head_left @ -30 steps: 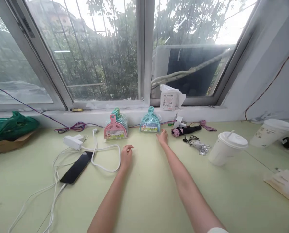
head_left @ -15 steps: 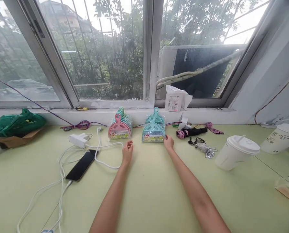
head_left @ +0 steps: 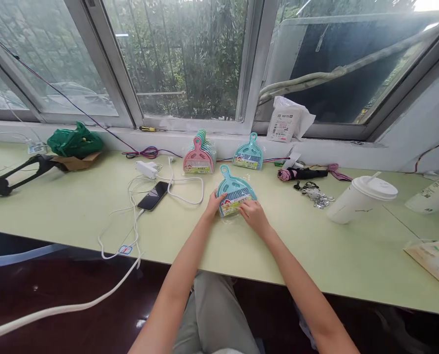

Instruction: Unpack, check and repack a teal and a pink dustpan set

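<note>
A light-blue dustpan and brush set [head_left: 234, 189] in clear wrap is tilted above the green table in front of me. My left hand [head_left: 214, 202] grips its left edge, thumb on the front. At its lower right, my right hand [head_left: 252, 212] has its fingers closed on the set near the label. Another light-blue set [head_left: 249, 155] leans against the sill behind it. To the left of that one stands a row of several sets, a pink one [head_left: 198, 160] in front and green ones behind.
On the left lie a phone [head_left: 153, 195], a white charger [head_left: 146, 169] with cables, and a green bag [head_left: 75, 141]. Keys [head_left: 319, 196], a folded umbrella [head_left: 302, 174] and a lidded white cup [head_left: 361, 199] are on the right.
The front light-blue set has come away from the one behind, toward me. My left hand has moved from beside the pink set and taken hold of it. The view has tilted down.
</note>
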Tool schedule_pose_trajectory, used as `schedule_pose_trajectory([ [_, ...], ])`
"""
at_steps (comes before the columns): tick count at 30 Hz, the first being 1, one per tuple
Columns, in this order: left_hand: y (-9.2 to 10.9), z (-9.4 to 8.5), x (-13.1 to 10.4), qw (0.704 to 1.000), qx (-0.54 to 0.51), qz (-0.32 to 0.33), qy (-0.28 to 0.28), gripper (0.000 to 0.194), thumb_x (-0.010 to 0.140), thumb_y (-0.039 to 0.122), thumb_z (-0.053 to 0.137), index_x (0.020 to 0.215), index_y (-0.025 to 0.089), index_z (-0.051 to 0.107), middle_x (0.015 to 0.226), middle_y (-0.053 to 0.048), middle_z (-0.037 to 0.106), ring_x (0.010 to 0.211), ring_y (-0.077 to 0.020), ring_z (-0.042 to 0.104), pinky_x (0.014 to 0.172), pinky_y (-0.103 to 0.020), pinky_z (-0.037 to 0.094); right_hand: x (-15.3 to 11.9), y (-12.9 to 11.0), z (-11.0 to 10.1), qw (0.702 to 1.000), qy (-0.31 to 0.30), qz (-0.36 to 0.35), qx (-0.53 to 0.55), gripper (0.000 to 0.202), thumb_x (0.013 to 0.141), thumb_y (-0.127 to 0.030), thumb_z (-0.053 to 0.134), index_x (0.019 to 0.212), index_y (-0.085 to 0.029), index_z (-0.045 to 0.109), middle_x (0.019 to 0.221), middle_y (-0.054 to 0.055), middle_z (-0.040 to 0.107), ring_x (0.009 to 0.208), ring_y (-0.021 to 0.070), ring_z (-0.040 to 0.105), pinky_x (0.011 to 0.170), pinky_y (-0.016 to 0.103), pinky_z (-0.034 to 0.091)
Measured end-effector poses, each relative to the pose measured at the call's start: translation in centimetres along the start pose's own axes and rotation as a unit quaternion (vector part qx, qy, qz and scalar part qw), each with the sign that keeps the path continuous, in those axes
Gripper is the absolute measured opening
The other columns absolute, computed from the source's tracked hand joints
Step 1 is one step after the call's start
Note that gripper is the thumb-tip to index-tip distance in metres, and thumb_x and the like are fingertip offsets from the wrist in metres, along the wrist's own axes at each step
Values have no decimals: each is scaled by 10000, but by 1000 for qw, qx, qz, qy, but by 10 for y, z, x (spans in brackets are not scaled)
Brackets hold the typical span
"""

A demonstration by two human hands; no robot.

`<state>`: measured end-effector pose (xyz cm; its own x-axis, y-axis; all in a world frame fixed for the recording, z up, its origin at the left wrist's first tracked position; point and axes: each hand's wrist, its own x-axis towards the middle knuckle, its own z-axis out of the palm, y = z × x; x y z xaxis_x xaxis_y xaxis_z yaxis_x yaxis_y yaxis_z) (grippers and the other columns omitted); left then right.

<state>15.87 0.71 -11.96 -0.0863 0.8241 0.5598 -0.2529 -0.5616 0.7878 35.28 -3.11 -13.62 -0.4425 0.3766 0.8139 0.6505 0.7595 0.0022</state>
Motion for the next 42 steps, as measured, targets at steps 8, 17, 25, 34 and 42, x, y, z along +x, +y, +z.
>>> schedule_pose_trajectory([
  [8, 20, 1, -13, 998, -52, 27, 15, 581, 683, 347, 739, 1183, 231, 466, 1171, -68, 599, 1026, -200, 605, 856, -330, 499, 1, 6, 13, 891, 53, 267, 363, 501, 802, -667, 477, 801, -192, 633, 701, 35, 660, 530, 150, 557, 538, 277, 439],
  [17, 30, 15, -29, 997, -20, -31, -73, 590, 679, 443, 734, 1157, 279, 430, 1062, -13, 630, 846, -161, 633, 682, -265, 502, 4, 15, 9, 747, 126, 323, 567, 538, 602, -488, 777, 1017, -194, 599, 1050, 75, 687, 956, 215, 660, 827, 348, 562],
  [25, 27, 3, -11, 997, -9, 0, 77, 441, 734, 557, 633, 988, 198, 604, 958, -48, 671, 814, -142, 630, 671, -237, 488, 6, 13, 0, 730, 116, 337, 583, 517, 566, -406, 822, 988, -196, 609, 915, 52, 717, 816, 198, 685, 740, 340, 586],
  [34, 35, -9, 4, 983, -15, 67, 168, 425, 741, 543, 635, 871, 138, 644, 858, -83, 691, 799, -152, 658, 780, -296, 507, 5, 2, -14, 749, 121, 341, 555, 470, 554, -390, 822, 936, -171, 656, 887, 68, 726, 749, 212, 687, 672, 345, 591],
  [42, 78, -21, 11, 982, 141, 97, 74, 642, 679, 553, 700, 1218, 229, 571, 1097, -102, 669, 1011, -237, 629, 800, -328, 501, 1, 18, -23, 766, 71, 323, 552, 487, 570, -383, 817, 976, -164, 659, 849, 71, 728, 723, 210, 684, 611, 309, 569],
])
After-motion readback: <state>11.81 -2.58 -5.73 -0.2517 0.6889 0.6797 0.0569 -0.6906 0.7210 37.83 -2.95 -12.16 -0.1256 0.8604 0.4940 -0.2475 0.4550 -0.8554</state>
